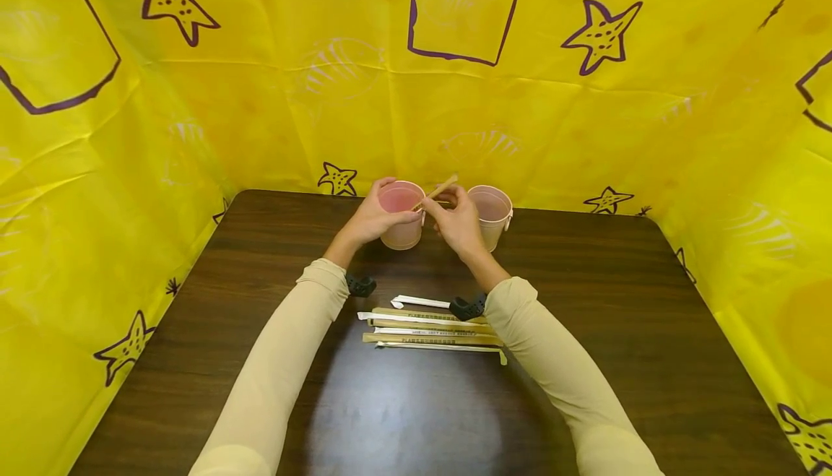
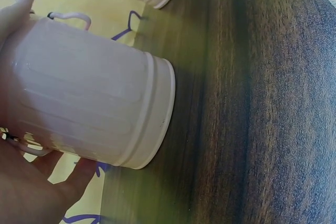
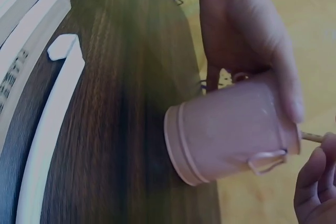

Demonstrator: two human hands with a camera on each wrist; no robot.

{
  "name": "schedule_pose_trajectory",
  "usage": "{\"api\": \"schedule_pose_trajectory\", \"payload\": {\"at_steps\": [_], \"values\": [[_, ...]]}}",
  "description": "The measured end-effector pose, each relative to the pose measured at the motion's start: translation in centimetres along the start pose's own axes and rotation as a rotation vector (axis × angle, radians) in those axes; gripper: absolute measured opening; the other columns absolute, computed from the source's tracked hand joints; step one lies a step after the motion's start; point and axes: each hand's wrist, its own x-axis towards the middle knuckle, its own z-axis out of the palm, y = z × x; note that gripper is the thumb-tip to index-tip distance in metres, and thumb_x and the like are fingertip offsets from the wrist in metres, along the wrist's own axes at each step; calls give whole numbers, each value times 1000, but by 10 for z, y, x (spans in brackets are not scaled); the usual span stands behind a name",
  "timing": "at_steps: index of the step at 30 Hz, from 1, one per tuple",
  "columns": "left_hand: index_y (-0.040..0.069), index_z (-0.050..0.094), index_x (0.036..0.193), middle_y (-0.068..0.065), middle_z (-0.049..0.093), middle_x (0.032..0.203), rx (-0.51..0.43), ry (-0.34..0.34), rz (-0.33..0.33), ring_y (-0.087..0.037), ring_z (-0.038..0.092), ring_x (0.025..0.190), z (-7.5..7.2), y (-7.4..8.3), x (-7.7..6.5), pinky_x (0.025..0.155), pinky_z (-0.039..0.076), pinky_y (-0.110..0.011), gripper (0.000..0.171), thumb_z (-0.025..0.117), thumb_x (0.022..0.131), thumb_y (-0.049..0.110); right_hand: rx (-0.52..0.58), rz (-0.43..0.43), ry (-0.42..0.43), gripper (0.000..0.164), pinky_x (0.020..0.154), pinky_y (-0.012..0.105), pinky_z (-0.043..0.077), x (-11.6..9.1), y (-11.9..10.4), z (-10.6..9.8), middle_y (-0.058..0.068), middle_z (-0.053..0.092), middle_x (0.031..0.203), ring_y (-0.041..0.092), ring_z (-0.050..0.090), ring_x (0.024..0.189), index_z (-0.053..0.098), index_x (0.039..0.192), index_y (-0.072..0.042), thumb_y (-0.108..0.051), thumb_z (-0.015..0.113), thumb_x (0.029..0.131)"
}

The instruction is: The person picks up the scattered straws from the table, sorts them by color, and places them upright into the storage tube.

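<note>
Holding a pink bucket (image 1: 401, 236) near the back of the dark wooden tabletop (image 1: 598, 303) with the left hand (image 1: 369, 220), in a wide grip round the upper wall, with the thumb on the near side of the rim and the fingers round the far side. Pinching a tan straw (image 1: 444, 186) in the right hand (image 1: 461, 226), in a narrow grip between thumb and fingertips, at a slant from the bucket's mouth up to the right. Hard to tell whether standing on the tabletop or slightly lifted, in the case of the held bucket. Just to its right, partly behind the right hand, a second bucket (image 1: 497, 232), upright, with a looped handle on its right side. Nearer, apart from both buckets, a loose row of wrapped straws (image 1: 429, 340) in white and tan paper, laid crosswise, some with dark print. At the far edge of that row, a white straw (image 1: 422, 302) with a folded end, partly hidden by a black wristband (image 1: 466, 308). Behind and at both sides, a yellow cloth (image 1: 552, 122) with starfish outlines.
</note>
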Motion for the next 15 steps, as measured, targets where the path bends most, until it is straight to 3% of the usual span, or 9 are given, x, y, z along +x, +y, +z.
{"api": "schedule_pose_trajectory", "payload": {"at_steps": [8, 15], "values": [[16, 23, 159, -17, 45, 153, -1, -11, 1, -33, 49, 137, 2, 1, -1, 119, 38, -49, 103, 88, 80, 34, -125, 26, -51, 52, 51, 21, 51, -15, -6, -24, 14, 66, 127, 23, 61, 61, 50, 137, -5, -28, 72, 96], [18, 25, 159, -17, 46, 152, 12, 4, 0, -34, 51, 136, 1, 0, -1, 118, 39, -49, 104, 88, 79, 36, -175, -14, -155, 51, 54, 24, 50, -35, 3, -35, 18, 64, 122, 14, 56, 59, 46, 139, -4, -22, 70, 98]]}}
